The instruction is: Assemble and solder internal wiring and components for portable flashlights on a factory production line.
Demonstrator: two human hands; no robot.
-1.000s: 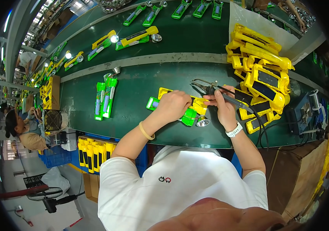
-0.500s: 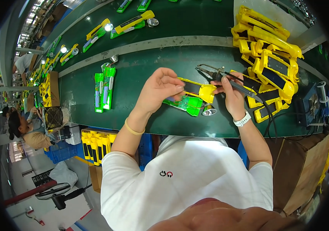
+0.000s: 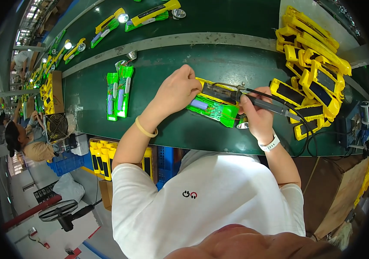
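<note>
the scene was filled by a long green workbench (image 3: 219, 64), split by a pale grey strip running across it. at the bench's right end a heap of yellow casings (image 3: 310, 64) with dark panels was stacked, some of them spilling toward the near edge. on the left part of the bench two green open torch halves (image 3: 119, 94) were laid side by side, well apart from the hands. beyond the grey strip several finished yellow and green torches (image 3: 150, 15) were set out in a row. below the bench's near edge a row of yellow casings (image 3: 102, 157) was stood on end, and a small fan (image 3: 58, 126) was placed at the bench's left end. in front of the person, near the middle of the bench, an opened green and yellow torch body (image 3: 212, 108) was laid flat, with a circuit board and a purple cell exposed inside it. the left hand (image 3: 178, 90) was pressed onto the torch body's left end, its fingers curled closed over the yellow edge. the right hand (image 3: 253, 114) was closed around the dark handle of a soldering iron (image 3: 258, 101), the tip of which was held over the torch body's upper edge; its cable was trailed off to the right.
</note>
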